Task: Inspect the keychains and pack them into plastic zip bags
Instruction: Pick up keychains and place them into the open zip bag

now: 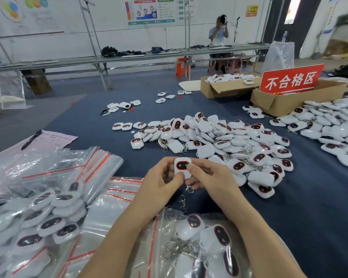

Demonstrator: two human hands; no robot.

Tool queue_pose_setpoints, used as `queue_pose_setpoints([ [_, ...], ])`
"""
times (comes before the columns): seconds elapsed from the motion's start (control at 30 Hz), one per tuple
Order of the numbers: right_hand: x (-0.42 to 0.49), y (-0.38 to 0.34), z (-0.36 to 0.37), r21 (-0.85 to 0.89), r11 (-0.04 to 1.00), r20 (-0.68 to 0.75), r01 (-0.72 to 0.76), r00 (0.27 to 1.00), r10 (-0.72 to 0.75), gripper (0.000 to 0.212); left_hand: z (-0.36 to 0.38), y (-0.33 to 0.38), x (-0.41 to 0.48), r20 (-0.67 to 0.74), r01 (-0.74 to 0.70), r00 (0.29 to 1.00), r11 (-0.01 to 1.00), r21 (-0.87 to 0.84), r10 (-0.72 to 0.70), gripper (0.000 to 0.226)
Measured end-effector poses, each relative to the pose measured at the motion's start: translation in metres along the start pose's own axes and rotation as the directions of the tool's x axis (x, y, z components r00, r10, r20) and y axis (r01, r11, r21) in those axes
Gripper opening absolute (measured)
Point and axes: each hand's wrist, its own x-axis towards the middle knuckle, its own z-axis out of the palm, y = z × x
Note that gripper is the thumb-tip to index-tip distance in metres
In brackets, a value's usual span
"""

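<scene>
Your left hand (161,178) and right hand (209,177) both pinch keychain (181,165), fingers curled, thumbs on face. Long axis points away from you. Bag (165,217) lies under wrists, toward you.

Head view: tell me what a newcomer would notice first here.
First, the white keychain held up at centre between the left hand and right hand. Behind it a big heap of keychains sprawls across the blue table, and a red sign stands in a cardboard box at far right. Filled zip bags crowd the near left.
</scene>
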Motion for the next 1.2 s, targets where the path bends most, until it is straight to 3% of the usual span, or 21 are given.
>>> queue_pose_setpoints([
  [0.43,0.002,0.003,-0.001,-0.01,1.0,0.001,0.009,1.0,-0.009,0.015,0.001,0.003,-0.001,-0.013,0.018,1.0,1.0,-0.006,-0.018,0.024],
  [0.63,0.002,0.004,-0.001,0.013,1.0,-0.003,0.013,1.0,-0.013,0.023,0.002,0.004,-0.001,-0.047,0.026,0.999,0.999,-0.034,-0.028,0.022],
  [0.73,0.003,0.006,-0.001,-0.046,0.999,0.022,0.021,1.0,-0.02,0.022,0.0,0.003,-0.001,-0.045,0.014,0.999,0.999,-0.046,-0.016,0.023],
  [0.93,0.002,0.008,0.003,-0.221,0.972,0.101,0.077,0.993,-0.056,0.034,-0.006,-0.001,-0.001,-0.08,0.018,0.996,0.979,-0.202,-0.035,0.019],
  [1.2,0.003,0.008,0.0,-0.127,0.991,0.06,0.04,0.998,-0.033,0.027,-0.006,-0.008,0.003,-0.078,0.053,0.992,0.891,-0.452,-0.098,0.018],
])
